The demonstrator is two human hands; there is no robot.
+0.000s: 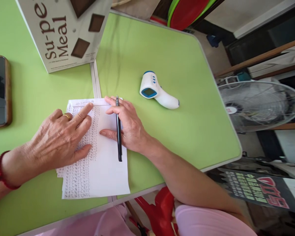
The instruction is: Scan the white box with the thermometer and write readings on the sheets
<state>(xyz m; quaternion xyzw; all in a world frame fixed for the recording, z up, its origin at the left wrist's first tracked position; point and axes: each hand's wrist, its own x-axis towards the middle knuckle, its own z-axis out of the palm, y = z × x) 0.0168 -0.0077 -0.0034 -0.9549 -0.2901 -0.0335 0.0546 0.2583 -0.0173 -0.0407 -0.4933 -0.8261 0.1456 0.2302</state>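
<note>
A sheet of paper (108, 177) covered on its left side with columns of small handwriting lies on the green table, over other sheets whose edges show at the left. Its top edge is folded over into a narrow strip bearing handwriting. My left hand (61, 137), with a ring and a red cord bracelet, rests on the paper, fingers apart, index fingertip on the folded strip. At the sheet's right side is my right hand (127, 123), holding a black pen (119, 137) upright across its fingers. Its fingertips touch the paper near the fold.
A white box (61, 36) printed "Su-per Meal" stands behind the paper. To the right lies a white and blue infrared thermometer (157, 90). A phone (0, 91) in a brown case is at the far left. A fan (258, 106) stands beyond the table's right edge.
</note>
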